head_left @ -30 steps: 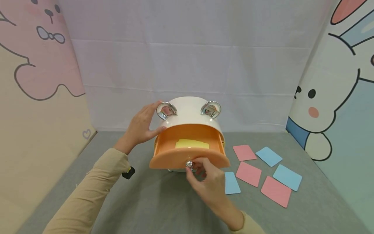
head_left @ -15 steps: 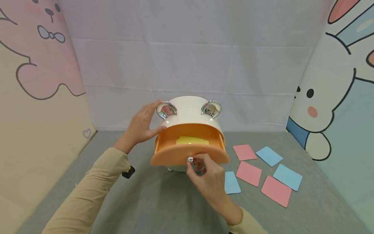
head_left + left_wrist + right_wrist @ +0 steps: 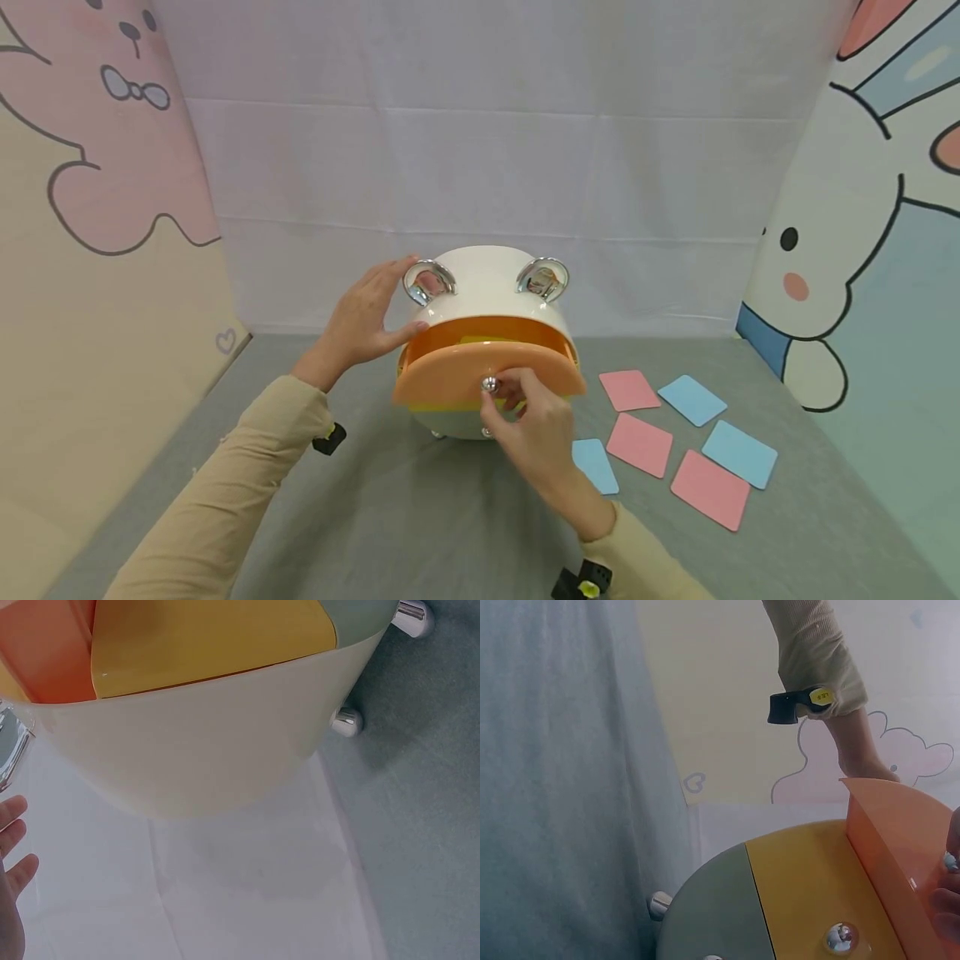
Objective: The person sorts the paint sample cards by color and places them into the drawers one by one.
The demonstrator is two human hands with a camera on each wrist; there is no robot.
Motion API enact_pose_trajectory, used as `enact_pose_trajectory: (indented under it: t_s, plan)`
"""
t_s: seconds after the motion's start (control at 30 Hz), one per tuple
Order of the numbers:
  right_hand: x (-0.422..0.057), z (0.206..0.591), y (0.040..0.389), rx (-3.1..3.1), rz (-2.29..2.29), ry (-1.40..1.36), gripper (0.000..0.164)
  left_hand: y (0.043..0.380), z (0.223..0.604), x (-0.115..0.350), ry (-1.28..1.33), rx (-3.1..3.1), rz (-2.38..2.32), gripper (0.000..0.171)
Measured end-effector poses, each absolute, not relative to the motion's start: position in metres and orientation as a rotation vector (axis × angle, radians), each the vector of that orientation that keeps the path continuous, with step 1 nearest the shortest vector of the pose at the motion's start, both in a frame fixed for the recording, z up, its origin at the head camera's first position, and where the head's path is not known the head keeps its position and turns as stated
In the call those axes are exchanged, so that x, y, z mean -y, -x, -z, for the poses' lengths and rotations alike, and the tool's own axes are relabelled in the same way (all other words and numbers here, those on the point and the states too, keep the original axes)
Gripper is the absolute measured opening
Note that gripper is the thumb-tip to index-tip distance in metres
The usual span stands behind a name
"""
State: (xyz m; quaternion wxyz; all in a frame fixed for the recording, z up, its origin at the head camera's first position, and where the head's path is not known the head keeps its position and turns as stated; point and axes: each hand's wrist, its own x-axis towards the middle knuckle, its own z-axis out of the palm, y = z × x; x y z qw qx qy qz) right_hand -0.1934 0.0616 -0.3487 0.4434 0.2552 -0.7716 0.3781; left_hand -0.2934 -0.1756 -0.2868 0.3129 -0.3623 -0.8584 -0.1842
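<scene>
A small white drawer cabinet (image 3: 487,279) with two silver ears stands on the grey cloth. Its orange top drawer (image 3: 435,377) is partly pulled out, and only a sliver of something yellow (image 3: 478,339) shows inside. My right hand (image 3: 542,437) pinches the drawer's round silver knob (image 3: 490,384) between thumb and fingers. My left hand (image 3: 360,321) rests against the cabinet's left side by the silver ear (image 3: 429,282), fingers extended and thumb at the front edge. In the right wrist view, the yellow middle drawer (image 3: 810,885) and green bottom drawer (image 3: 712,911) are closed.
Several pink cards (image 3: 710,490) and blue cards (image 3: 738,454) lie scattered to the right of the cabinet. One blue card (image 3: 597,467) lies close to my right wrist. A white cloth wall (image 3: 480,167) stands behind, with cartoon-printed panels at both sides.
My right hand has moved away from me with the knob, pushing the orange drawer further into the cabinet. Less of the yellow thing inside shows. My left hand has stayed in place.
</scene>
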Motion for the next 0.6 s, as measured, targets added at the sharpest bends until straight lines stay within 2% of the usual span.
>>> enact_pose_trajectory:
  t_s: [0.6]
  plan:
    - [-0.056,0.35,0.229,1.904,-0.847,-0.582,0.015,0.294,0.287,0.178,0.947,2.26,0.478,0.087]
